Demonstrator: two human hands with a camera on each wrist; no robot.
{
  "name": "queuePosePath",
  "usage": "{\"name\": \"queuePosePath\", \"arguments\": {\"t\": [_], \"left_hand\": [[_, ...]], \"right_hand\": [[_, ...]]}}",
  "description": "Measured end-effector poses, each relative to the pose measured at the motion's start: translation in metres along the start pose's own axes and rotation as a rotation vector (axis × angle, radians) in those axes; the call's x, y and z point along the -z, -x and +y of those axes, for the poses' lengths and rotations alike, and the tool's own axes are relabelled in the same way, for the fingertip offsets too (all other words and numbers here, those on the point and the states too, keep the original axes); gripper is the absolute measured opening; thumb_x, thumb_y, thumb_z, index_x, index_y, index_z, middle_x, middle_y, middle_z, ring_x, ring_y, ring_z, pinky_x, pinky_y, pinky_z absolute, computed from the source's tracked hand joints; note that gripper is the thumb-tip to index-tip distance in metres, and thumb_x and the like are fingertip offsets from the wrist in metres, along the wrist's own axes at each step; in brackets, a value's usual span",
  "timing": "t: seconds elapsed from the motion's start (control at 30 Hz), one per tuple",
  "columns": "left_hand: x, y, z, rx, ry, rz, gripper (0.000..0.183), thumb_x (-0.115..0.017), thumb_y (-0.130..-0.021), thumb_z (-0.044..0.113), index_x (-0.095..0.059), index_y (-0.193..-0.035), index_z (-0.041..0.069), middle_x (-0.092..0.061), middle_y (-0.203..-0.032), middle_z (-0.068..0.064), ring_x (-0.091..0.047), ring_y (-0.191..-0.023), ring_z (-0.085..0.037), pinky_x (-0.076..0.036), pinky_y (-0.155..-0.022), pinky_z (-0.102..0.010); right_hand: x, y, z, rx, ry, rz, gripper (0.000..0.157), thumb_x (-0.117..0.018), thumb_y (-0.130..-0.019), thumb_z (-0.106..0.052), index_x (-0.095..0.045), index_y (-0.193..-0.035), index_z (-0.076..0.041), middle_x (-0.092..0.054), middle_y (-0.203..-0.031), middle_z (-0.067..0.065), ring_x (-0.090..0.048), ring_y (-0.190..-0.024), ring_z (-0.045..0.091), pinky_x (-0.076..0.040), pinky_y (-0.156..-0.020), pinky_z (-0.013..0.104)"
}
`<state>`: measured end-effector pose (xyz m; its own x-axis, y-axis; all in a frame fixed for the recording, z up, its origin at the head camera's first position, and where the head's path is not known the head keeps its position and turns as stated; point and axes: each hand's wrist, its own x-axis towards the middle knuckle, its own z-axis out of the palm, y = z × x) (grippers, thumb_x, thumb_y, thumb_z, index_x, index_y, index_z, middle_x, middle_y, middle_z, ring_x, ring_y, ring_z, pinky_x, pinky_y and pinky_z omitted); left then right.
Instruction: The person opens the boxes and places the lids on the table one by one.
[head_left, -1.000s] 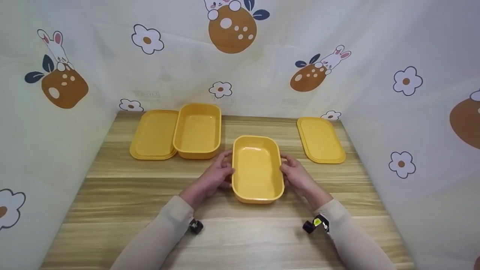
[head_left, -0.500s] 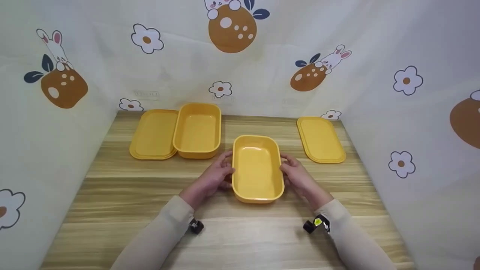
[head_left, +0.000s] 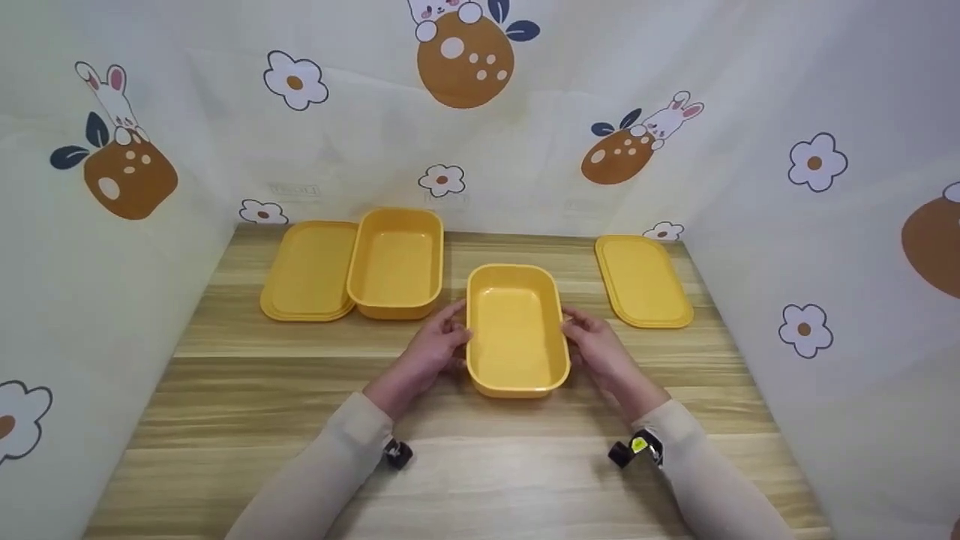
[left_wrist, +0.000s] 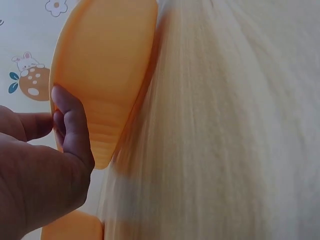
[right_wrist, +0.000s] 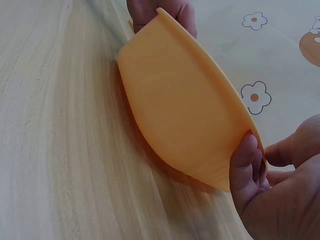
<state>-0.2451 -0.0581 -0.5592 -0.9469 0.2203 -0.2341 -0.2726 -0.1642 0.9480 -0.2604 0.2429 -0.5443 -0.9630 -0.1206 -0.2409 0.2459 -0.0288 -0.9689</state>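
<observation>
A yellow rectangular food container with rounded corners is held between both hands near the middle of the table. The left hand pinches its left side at the rim, thumb on the rim and fingers against the outer wall. On the opposite side, the right hand grips the rim the same way. Nothing lies inside the container. Its outer wall shows in the left wrist view, close over the wood surface. From the right wrist, the long outer side appears tilted, with the right hand at its near end.
A second yellow container stands at the back left, against a yellow lid lying flat. Another yellow lid lies at the back right. Patterned cloth walls the wooden table on its back and sides.
Over the last half second the held container has shifted slightly up and away from the person, both hands still on it. The second container and the lids stay put.
</observation>
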Motion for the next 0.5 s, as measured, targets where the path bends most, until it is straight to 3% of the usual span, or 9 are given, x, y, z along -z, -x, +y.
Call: {"name": "queuePosePath", "arguments": {"t": [0.23, 0.37, 0.5], "left_hand": [[-0.001, -0.001, 0.004, -0.078, -0.053, 0.018, 0.068, -0.062, -0.107, -0.001, -0.04, -0.17, 0.007, -0.053, -0.104, -0.007, -0.058, -0.082, -0.018, -0.058, -0.065, -0.035], [0.0, -0.003, 0.007, -0.132, -0.064, 0.02, 0.067, -0.064, -0.106, -0.001, -0.042, -0.169, 0.005, -0.053, -0.101, -0.006, -0.056, -0.078, -0.017, -0.055, -0.062, -0.035], [-0.001, -0.004, 0.009, -0.125, -0.032, 0.033, 0.067, -0.066, -0.107, 0.001, -0.043, -0.169, 0.007, -0.053, -0.102, -0.005, -0.056, -0.076, -0.017, -0.055, -0.061, -0.037]], "right_hand": [[0.002, -0.002, -0.01, -0.014, 0.002, -0.018, 0.06, -0.056, -0.104, 0.0, -0.047, -0.163, 0.002, -0.052, -0.084, -0.001, -0.04, -0.058, 0.008, -0.035, -0.052, 0.021], [0.002, -0.004, -0.014, 0.004, 0.032, -0.019, 0.059, -0.057, -0.103, 0.0, -0.05, -0.162, 0.002, -0.063, -0.096, 0.003, -0.057, -0.07, 0.01, -0.05, -0.061, 0.023], [0.003, -0.007, -0.017, 0.025, 0.08, -0.005, 0.052, -0.059, -0.106, -0.003, -0.054, -0.157, 0.006, -0.071, -0.112, 0.007, -0.067, -0.088, 0.013, -0.057, -0.074, 0.025]]}}
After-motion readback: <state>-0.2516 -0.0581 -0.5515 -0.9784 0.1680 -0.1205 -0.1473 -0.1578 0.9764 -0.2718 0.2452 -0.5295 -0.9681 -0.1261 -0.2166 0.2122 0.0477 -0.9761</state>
